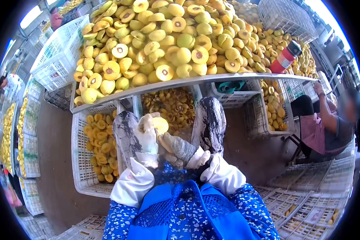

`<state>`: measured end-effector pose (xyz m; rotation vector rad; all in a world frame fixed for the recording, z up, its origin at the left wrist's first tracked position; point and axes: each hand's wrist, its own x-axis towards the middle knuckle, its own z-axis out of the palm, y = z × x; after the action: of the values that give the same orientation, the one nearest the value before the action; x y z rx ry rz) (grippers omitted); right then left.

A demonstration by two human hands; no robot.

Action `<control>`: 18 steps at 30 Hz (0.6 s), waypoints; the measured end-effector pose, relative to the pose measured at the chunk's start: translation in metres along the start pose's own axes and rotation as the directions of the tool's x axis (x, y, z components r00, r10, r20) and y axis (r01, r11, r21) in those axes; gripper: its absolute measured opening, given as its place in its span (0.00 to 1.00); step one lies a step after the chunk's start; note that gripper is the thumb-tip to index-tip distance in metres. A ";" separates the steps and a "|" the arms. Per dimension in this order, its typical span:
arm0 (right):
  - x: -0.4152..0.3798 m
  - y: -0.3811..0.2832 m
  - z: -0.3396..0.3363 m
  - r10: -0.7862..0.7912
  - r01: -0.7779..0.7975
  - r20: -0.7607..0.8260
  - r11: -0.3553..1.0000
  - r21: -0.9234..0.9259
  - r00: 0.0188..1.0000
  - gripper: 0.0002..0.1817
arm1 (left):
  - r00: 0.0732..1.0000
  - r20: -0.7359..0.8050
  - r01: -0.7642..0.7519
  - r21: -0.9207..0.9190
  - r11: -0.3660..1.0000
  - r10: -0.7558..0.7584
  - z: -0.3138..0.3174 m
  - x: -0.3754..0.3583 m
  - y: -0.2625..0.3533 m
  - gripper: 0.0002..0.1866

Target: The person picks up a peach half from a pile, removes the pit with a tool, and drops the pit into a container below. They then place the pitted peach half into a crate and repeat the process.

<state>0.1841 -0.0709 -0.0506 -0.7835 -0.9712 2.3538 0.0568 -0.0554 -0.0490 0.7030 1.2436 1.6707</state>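
Note:
My left hand point(149, 136), in a pale glove, is closed around a yellow peach half point(161, 125) above my lap. Close beside it, my right hand point(180, 147) wears a grey glove with its fingers curled, next to the fruit. Something slim and brownish shows between the two hands, too small to name. Below and beyond my hands, between my knees, a crate point(197, 98) holds dark pit pieces and fruit scraps. To the left of my leg stands a white crate point(77, 160) of peach halves.
A metal-edged table point(180, 82) carries a large heap of peaches point(164, 44), many halved. A red bottle point(285, 58) lies near its right edge. A co-worker point(328, 120) sits at the right. Stacked white crates point(308, 204) stand behind right, and another crate point(54, 66) at left.

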 end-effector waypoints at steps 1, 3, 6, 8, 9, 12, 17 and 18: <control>-0.007 -0.005 0.005 0.008 -0.009 0.029 0.999 0.046 1.000 0.25 | 0.999 -0.034 0.037 -0.031 0.999 -0.038 0.001 -0.003 0.000 0.19; -0.010 0.001 -0.003 0.069 -0.088 0.102 0.978 0.190 0.992 0.26 | 0.990 0.035 0.138 -0.091 0.986 -0.136 0.005 -0.006 0.004 0.24; -0.011 -0.002 -0.010 0.052 -0.079 0.167 0.983 0.165 0.985 0.27 | 0.923 0.235 0.368 -0.298 0.881 -0.306 0.005 -0.003 0.005 0.25; -0.012 -0.016 -0.011 0.067 -0.063 0.164 0.998 -0.025 0.984 0.26 | 0.856 0.343 0.509 -0.419 0.752 -0.388 -0.001 0.008 0.004 0.26; -0.011 -0.018 -0.010 -0.027 0.043 0.134 0.992 -0.116 0.991 0.25 | 0.819 0.396 0.569 -0.468 0.676 -0.415 -0.001 0.011 0.006 0.26; 0.003 -0.009 -0.004 -0.061 0.021 -0.221 0.984 -0.177 0.973 0.24 | 0.961 -0.139 -0.203 0.228 0.952 0.238 -0.017 0.013 0.016 0.19; 0.016 0.036 -0.046 -0.092 -0.011 -0.345 0.959 -0.285 0.934 0.27 | 0.635 0.304 -0.205 0.953 -0.225 0.710 -0.096 0.057 0.076 0.22; 0.014 0.025 -0.039 0.162 -0.210 -0.328 0.971 -0.117 0.931 0.26 | 0.658 0.358 -0.243 0.934 -0.263 0.662 -0.101 0.073 0.084 0.27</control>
<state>0.1946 -0.0603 -0.0961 -1.3207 -0.9759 2.2284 -0.0869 -0.0394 -0.0086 2.1999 2.7739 1.0147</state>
